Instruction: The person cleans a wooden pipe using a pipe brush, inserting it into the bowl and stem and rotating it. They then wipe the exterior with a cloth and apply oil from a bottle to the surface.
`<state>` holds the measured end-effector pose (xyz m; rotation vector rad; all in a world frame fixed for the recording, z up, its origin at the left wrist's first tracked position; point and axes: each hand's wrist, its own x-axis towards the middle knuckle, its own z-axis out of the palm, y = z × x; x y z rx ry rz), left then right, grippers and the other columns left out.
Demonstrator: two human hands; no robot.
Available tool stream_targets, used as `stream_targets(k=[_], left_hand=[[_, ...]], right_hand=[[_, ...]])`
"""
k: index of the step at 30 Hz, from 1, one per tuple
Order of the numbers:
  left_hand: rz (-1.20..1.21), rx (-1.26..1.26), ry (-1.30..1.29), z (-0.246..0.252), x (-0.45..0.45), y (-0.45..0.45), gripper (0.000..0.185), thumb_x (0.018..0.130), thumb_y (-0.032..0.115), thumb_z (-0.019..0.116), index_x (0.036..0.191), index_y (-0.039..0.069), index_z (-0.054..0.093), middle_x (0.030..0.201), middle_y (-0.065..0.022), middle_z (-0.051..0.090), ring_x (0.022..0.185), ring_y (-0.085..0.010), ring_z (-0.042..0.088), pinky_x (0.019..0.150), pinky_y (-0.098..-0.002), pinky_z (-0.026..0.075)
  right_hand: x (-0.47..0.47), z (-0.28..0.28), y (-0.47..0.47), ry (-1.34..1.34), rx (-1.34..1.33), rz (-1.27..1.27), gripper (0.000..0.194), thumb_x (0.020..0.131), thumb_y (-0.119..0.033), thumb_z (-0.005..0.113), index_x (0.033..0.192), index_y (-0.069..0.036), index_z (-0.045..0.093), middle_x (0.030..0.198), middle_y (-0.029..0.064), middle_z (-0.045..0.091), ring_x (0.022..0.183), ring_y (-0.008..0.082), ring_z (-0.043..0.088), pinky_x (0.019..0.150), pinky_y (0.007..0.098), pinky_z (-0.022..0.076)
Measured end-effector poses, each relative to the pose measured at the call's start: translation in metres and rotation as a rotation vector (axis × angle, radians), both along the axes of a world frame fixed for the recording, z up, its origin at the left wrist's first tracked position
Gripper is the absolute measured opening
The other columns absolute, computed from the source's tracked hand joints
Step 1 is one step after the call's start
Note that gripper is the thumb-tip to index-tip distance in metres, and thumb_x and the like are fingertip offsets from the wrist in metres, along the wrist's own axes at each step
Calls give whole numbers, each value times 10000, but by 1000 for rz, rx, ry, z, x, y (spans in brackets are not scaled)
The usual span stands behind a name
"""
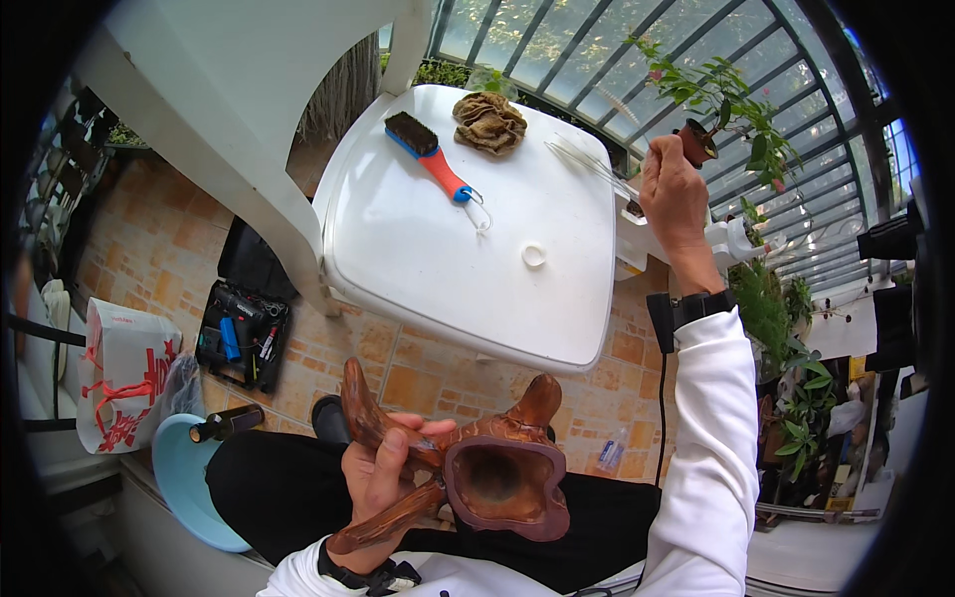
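My left hand grips a branch of a brown, glossy, root-shaped hollow vessel above my lap. Its wide opening faces up, and its stubby branches stick out around it. Raised at the right, my right hand has its fingers curled beside a small brown pot with a leafy plant. Whether the fingers hold the pot or something thin cannot be told. Before me, a white plastic chair seat bears a brush with dark bristles and a red-blue handle, a crumpled brown cloth and a white ring.
Thin pale wires cross the seat's right edge. On the tiled floor lie an open black tool case and a clear packet. A blue basin with a dark bottle and a paper bag stand left. Slatted railing runs behind.
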<state>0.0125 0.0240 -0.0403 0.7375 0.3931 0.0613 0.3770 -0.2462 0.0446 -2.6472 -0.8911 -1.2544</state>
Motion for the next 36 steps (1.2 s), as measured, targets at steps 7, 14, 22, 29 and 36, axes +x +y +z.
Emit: stream_targets(k=[7,14,22,29,36], left_hand=[[4,-30,-47,18,2,6,374,1082,338,606,1256,9,573,1189,-255,735,949,-255,764,841,-368,637],[90,8,-262,36,14,13,366,1089,290,607,1300,-7,575,1233,-251,725,1006,-268,762,883,-373,633],[-59,260,-441,45,9,17,315,1093,235,606,1289,-11,587,1219,-254,728,934,-251,770,791,-368,655],[-189,337,-348,28,-14,4,296,1084,195,623,1268,-34,587,1185,-217,748,927,-212,759,818,-362,635],[-229,328,-249,15,-17,-5,343,1072,238,644,1295,-18,598,1176,-252,744,868,-212,761,777,-349,632]], right_hand=[[-32,67,-47,-133,293,-85,72,1047,-134,593,1087,-83,559,840,118,716,750,324,732,652,420,565],[-123,93,-93,-132,655,-181,132,1062,-155,599,1090,-26,598,832,45,697,754,116,691,723,293,552],[-247,55,-77,432,937,58,106,1073,-147,619,1095,-44,613,828,-17,601,679,50,554,629,224,491],[-249,17,-47,699,541,-35,53,954,-45,686,973,5,682,732,71,635,664,124,617,598,316,492],[-196,-4,-2,468,167,-13,33,899,-49,708,927,-43,691,816,132,686,716,309,694,644,394,539]])
